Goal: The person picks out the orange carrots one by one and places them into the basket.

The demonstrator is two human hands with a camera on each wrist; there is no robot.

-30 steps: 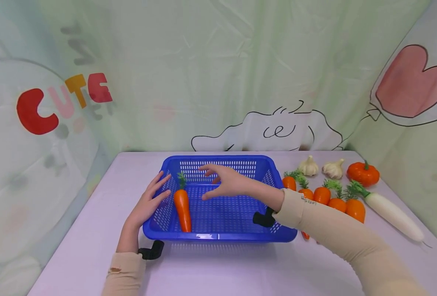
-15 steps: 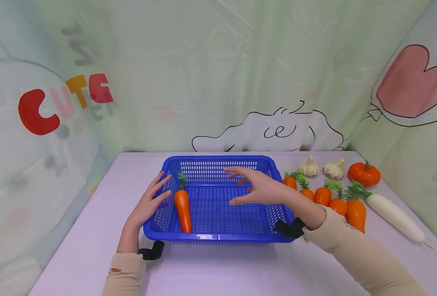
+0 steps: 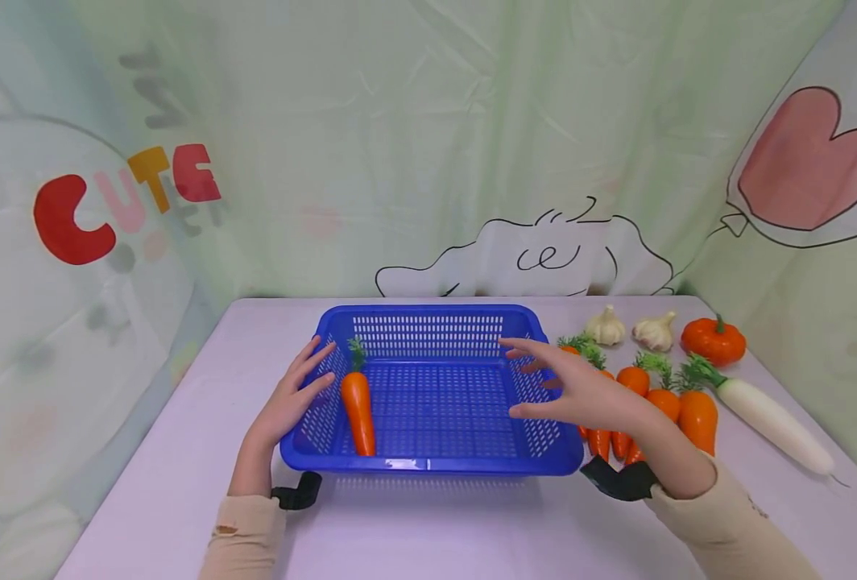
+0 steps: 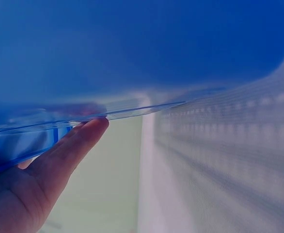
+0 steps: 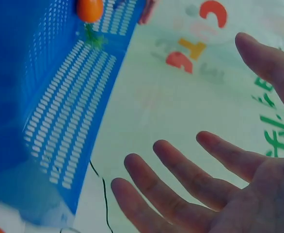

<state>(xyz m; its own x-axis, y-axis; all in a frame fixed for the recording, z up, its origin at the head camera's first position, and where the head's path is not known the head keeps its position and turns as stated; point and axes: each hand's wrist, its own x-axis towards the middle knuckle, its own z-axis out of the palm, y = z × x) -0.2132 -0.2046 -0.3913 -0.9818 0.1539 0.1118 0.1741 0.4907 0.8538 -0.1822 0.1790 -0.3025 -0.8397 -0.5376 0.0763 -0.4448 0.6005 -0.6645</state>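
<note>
A blue plastic basket point(image 3: 436, 466) with slotted walls stands on the table. One orange carrot point(image 3: 359, 412) with green leaves lies along its left side. My left hand point(image 3: 294, 403) rests on the basket's left rim, fingers spread and fairly straight; in the left wrist view its fingers point(image 4: 79, 141) touch the blue rim. Over the basket's right rim hovers my right hand point(image 3: 581, 387), fingers apart and nothing in them. The right wrist view shows the palm and spread fingers point(image 5: 176, 165) beside the slotted basket wall point(image 5: 79, 102). Several carrots point(image 3: 697, 419) lie to the right, partly behind the right hand and wrist.
Two garlic bulbs point(image 3: 606, 326) and an orange-red pumpkin point(image 3: 713, 341) sit at the back right of the table point(image 3: 414, 532). A long white radish point(image 3: 772, 423) with a green top lies at the right edge. A printed curtain point(image 3: 356, 145) hangs behind.
My right hand has moved rightward, from over the middle of the basket to its right rim, staying spread. The left hand, basket and carrot inside have kept their places.
</note>
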